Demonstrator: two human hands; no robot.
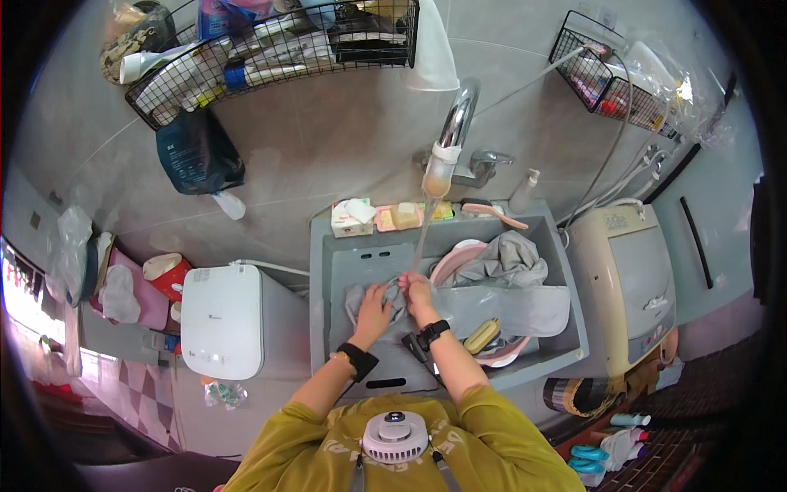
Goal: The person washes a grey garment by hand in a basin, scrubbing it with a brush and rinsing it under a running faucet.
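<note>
A wet grey cloth [354, 300] lies bunched on the ribbed left side of a grey laundry sink [317, 277]. My left hand [372, 315] presses over it and grips part of the fabric. Beside it, my right hand [418, 295] has its fingers curled on the cloth's edge, directly below the water stream [420, 246] from the chrome faucet [461, 117]. To the right, a pink basin [452, 261] holds more grey fabric [510, 258]. Across that basin lies a translucent grey board [516, 310], with a yellow-handled scrub brush [482, 336] near its front edge.
Along the sink's back ledge stand a soap box [352, 219], a soap dish [393, 218], a pink-handled brush [495, 213] and a pump bottle [524, 190]. A white lidded appliance [221, 323] flanks the left, a washing machine [627, 283] the right. Wire baskets [276, 55] hang above.
</note>
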